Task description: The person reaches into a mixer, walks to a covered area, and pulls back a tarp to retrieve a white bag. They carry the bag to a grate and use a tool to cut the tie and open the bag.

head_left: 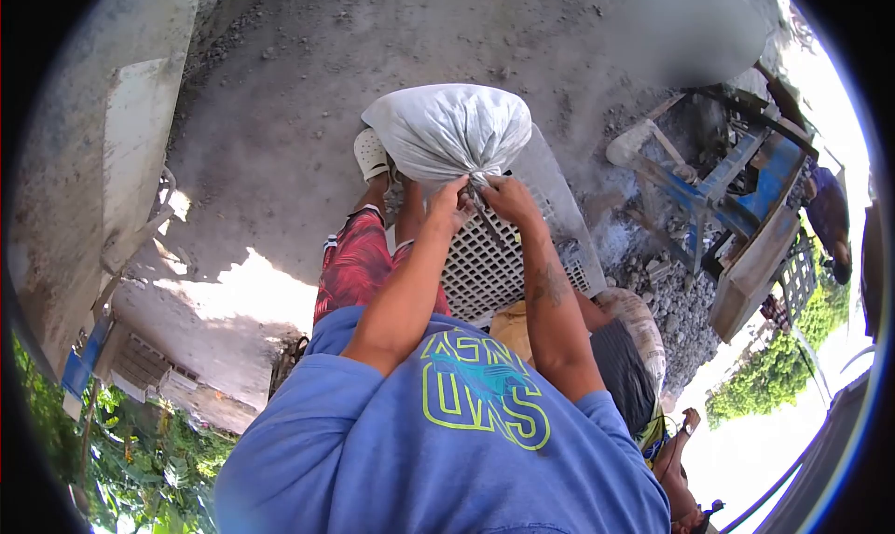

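Observation:
A full white sack (452, 129) lies in front of me, its mouth gathered into a tight, pleated neck facing my body. My left hand (450, 204) is closed at the left side of that neck, thumb and fingers pinched on the tie. On the other side, my right hand (510, 200) is closed in a pinch at the same knot. A dark tie strip (490, 226) hangs down between the two hands. Under the hands is a grey plastic lattice crate (480, 271), and the sack overlaps its far end.
A blue metal frame (736, 180) with wooden boards stands at the right beside heaped gravel (676, 306). More sacks (634, 324) sit close by my right elbow. A concrete wall (140, 115) runs along the left. Other people (678, 469) are at the lower right and the right edge.

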